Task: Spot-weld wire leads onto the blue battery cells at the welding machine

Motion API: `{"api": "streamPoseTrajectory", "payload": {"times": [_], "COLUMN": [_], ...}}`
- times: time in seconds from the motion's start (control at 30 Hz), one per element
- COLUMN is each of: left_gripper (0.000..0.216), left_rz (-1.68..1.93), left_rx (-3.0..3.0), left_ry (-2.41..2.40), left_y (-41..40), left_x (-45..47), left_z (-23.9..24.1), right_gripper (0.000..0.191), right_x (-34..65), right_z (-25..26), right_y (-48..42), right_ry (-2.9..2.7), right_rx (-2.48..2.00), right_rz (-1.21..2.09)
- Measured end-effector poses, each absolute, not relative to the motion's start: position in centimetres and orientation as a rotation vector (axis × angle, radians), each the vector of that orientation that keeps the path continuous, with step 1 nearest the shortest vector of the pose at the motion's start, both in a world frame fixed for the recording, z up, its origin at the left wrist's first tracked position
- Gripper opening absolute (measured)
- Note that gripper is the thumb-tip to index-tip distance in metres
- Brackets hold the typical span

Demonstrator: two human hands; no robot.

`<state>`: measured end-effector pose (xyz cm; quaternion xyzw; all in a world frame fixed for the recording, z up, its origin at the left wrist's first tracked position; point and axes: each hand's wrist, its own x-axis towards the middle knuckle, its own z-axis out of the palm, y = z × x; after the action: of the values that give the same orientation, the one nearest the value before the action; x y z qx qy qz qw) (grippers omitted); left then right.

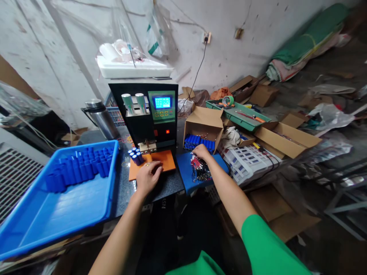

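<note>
My left hand [148, 176] rests on the orange board [168, 159] in front of the black machine [134, 131]. Its fingers are bent, the thumb stands apart, and nothing shows in it. A small cluster of blue cylindrical cells [135, 156] stands upright on the board, just beyond that hand. My right hand [202, 152] is at the far end of a bundle of red, black and white wire leads [200, 170]. Its fingers are drawn together; what they hold is hidden. The bundle lies on a blue surface [186, 177], before a cardboard box [203, 116] of blue cells with leads [197, 142].
At left, a blue tray [83, 206] holds many blue cells [80, 168]. A steel thermos [100, 118] stands behind it. A white foam tray [134, 68] tops the machine. To the right are a green tray [243, 118], a white plastic basket [241, 162] and an open carton [286, 139].
</note>
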<state>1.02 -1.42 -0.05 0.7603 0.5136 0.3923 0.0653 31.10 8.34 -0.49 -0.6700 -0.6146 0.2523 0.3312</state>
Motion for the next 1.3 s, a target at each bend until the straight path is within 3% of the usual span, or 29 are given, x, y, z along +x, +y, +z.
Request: {"api": "streamPoseTrajectory", "payload": {"times": [0.47, 0.67, 0.9, 1.3], "left_gripper": [0.028, 0.036, 0.041, 0.040], "left_rz": [1.193, 1.314, 1.308, 1.376], "left_rx": [2.278, 1.863, 1.365, 1.132], "left_ry": [1.504, 1.369, 1.053, 1.090], "left_y": [-1.0, -1.8, -6.0, -7.7], "left_x": [0.7, 1.4, 5.2, 4.4], "left_z": [-0.3, 0.3, 2.7, 2.6], "right_gripper": [0.025, 0.024, 0.023, 0.028], "right_x": [31.6, 28.2, 21.4, 17.5], "right_z": [5.3, 7.2, 6.7, 5.2], "right_y": [4.7, 2.1, -2.2, -3.9], "right_ry": [-0.907, -0.790, -0.859, -0.835], "right_rx": [-1.027, -0.786, -0.549, -0.568], "right_rz": [0.759, 1.091, 1.445, 1.514]}}
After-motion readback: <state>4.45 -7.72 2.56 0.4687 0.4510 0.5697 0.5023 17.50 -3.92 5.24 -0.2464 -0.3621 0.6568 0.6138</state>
